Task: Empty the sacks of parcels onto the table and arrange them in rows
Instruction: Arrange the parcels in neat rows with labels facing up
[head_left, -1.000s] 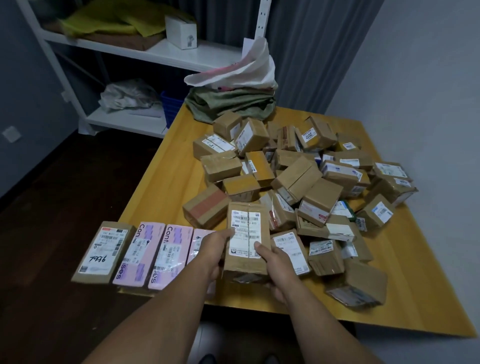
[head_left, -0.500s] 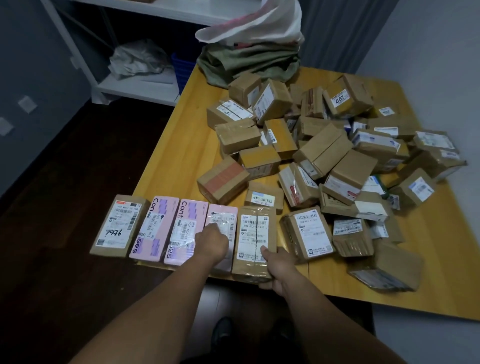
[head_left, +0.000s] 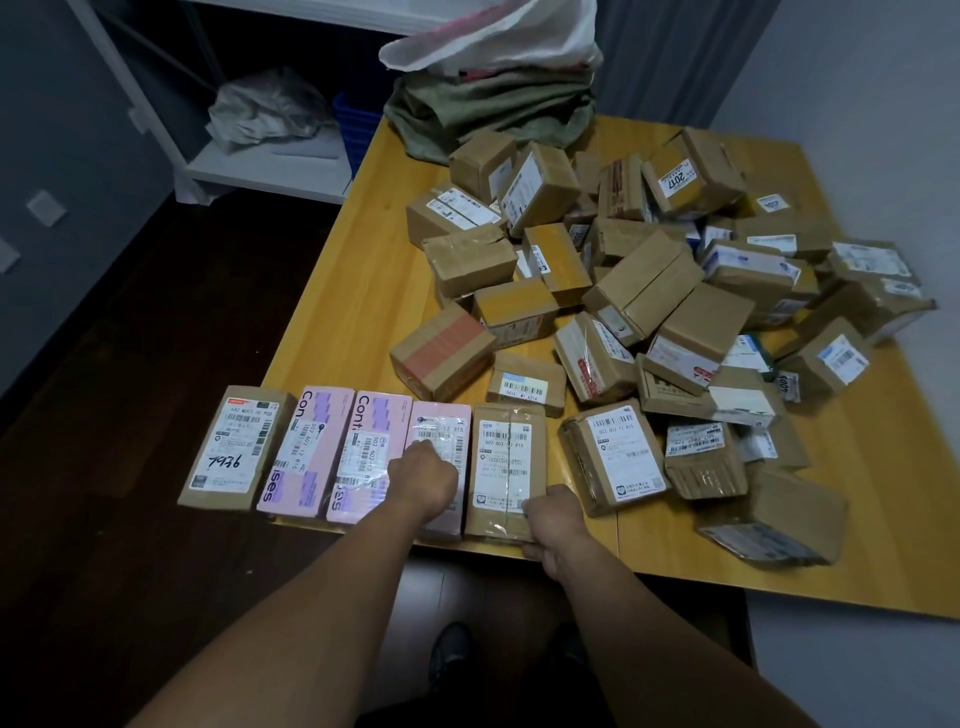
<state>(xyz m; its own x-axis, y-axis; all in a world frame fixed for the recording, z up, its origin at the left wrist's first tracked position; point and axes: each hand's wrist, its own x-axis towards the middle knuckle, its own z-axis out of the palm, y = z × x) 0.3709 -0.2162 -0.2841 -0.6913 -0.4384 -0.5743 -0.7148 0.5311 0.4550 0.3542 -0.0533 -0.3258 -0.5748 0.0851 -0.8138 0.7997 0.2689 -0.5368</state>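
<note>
A row of parcels lies along the near edge of the wooden table (head_left: 332, 291): a brown parcel marked 7936 (head_left: 234, 447), then pink parcels (head_left: 311, 452), then a long brown parcel (head_left: 506, 452). My left hand (head_left: 423, 480) rests on the rightmost pink parcel (head_left: 441, 428), fingers bent down onto it. My right hand (head_left: 553, 525) grips the long brown parcel's near right corner. Behind the row sits a loose pile of brown parcels (head_left: 639, 296). Crumpled green sacks (head_left: 493, 109) and a white sack (head_left: 493, 36) lie at the table's far end.
A white shelf unit (head_left: 270, 171) with a blue crate (head_left: 358, 130) stands at the far left over dark floor. A grey wall (head_left: 857, 104) runs close along the table's right side. My shoe (head_left: 449, 654) shows below the table's near edge.
The long brown parcel, held up in both hands before, now lies flat at the right end of the row. My left hand has shifted onto the pink parcel beside it.
</note>
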